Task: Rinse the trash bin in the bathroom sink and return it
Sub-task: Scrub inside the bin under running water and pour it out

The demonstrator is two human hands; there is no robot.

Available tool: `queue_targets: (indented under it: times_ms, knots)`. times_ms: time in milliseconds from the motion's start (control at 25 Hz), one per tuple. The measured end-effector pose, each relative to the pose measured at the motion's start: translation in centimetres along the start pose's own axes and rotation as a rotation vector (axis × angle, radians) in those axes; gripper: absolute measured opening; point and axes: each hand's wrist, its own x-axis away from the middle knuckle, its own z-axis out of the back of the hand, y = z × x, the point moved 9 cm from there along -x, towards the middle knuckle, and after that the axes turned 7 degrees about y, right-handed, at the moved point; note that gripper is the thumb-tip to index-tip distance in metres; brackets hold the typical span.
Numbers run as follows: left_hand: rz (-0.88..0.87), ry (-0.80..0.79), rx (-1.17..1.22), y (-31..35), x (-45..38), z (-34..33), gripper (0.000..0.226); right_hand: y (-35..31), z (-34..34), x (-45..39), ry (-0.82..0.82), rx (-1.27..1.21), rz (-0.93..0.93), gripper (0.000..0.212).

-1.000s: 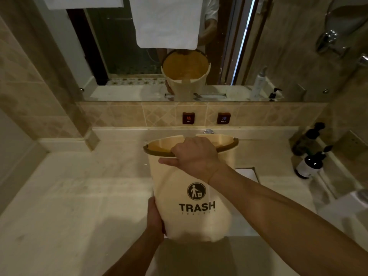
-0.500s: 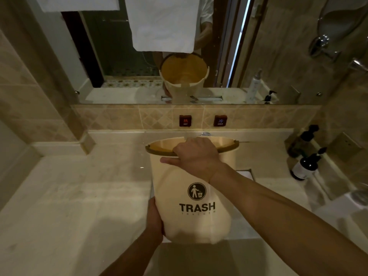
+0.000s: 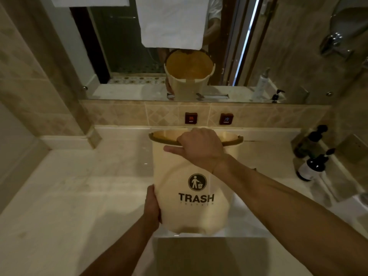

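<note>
The trash bin [image 3: 191,188] is held in the air over the sink [image 3: 245,220], tilted away toward the wall. The right hand [image 3: 201,149] is curled tightly over the near rim, and the left hand [image 3: 152,205] is pressed flat against the lower side wall — a two-point hold that is best kept while rinse water is tipped out. The mouth should be lowered beyond the right hand, so that spill misses the table [image 3: 69,196].

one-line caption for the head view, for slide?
Right hand grips the rim of the trash bin, left hand steadies its lower side, over the counter.
</note>
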Motion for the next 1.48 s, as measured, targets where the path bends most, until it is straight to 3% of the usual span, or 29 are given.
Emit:
queue_targets:
  times_ms: [200,360,560,760,1120,1280,1480]
  knots:
    - [0.028,-0.051,-0.077,-1.9,0.8,-3.4,0.063,2.7,-0.1,1.5,0.02,0.029,-0.026,0.056]
    - [0.11,0.015,-0.104,-3.3,0.8,0.1,0.066,0.0,-1.9,1.1,-0.04,-0.011,0.018,0.057]
    - [0.057,-0.01,-0.183,0.3,-0.6,-0.7,0.066,1.8,-1.0,0.4,0.02,-0.026,-0.043,0.057]
    - [0.06,0.043,-0.21,-2.1,-0.2,-0.1,0.064,1.8,-2.4,2.1,-0.059,-0.036,-0.076,0.06]
    - [0.033,0.072,-0.275,-1.0,0.1,0.3,0.066,2.5,-1.2,2.8,-0.027,-0.008,-0.122,0.068]
    - [-0.041,0.057,-0.27,2.3,0.1,1.3,0.065,2.7,-0.8,3.1,0.038,-0.092,-0.179,0.066]
    - [-0.177,0.19,-0.434,9.3,-0.2,4.0,0.058,4.1,-1.9,4.7,0.139,-0.384,-0.366,0.056]
